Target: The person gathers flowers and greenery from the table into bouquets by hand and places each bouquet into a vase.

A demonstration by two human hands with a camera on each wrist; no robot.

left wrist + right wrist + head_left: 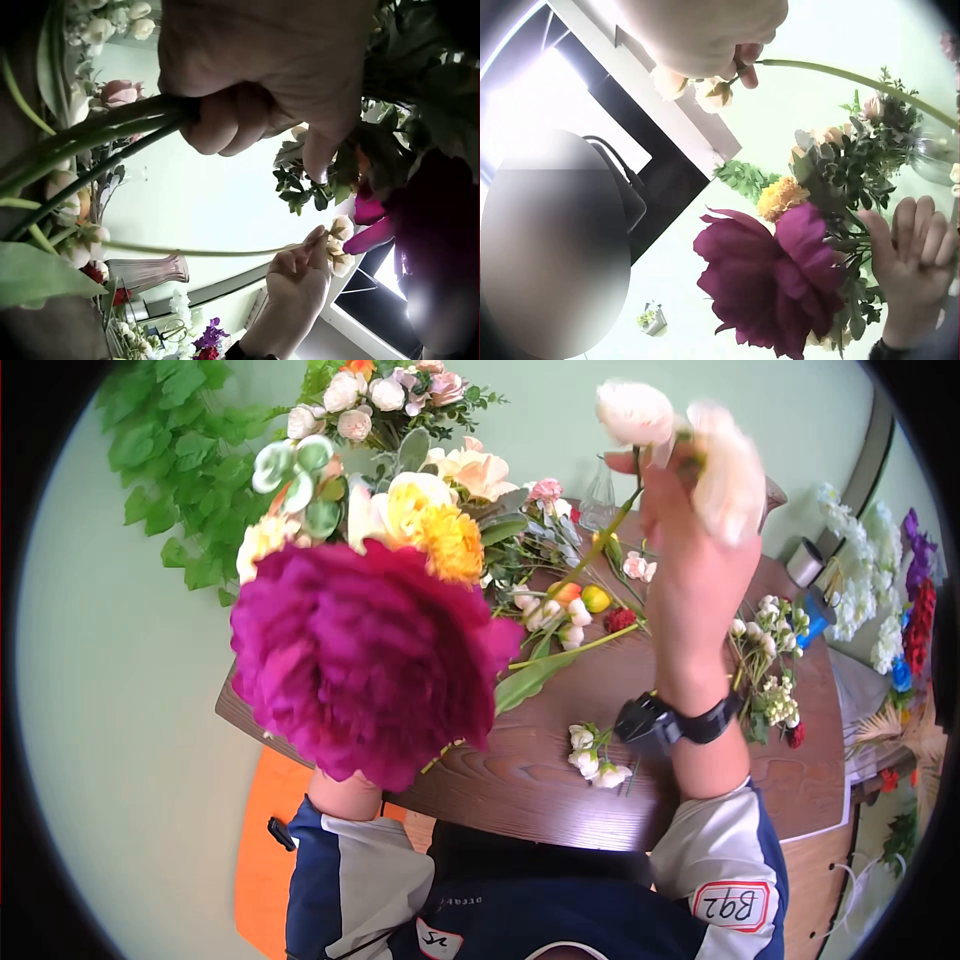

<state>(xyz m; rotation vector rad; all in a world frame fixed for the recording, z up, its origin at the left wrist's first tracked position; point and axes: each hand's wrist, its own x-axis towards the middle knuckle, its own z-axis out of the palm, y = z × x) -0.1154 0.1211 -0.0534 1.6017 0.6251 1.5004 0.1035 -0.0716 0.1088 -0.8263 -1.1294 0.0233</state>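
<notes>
Slantwise, pinched flower stem (608, 534), pale blooms (636, 413) uppermost

Floral workroom or studio, by its contents. One worktop (530, 785), dark brown, wood-grained, with loose flowers (597, 762) scattered over it. One vase (150, 271), ribbed, see-through. One mixed bouquet (405, 510). Further blooms (860, 575), white, purple, red and blue, massed at right. Green vine (165, 460) against pale green wall (110, 710).
</notes>
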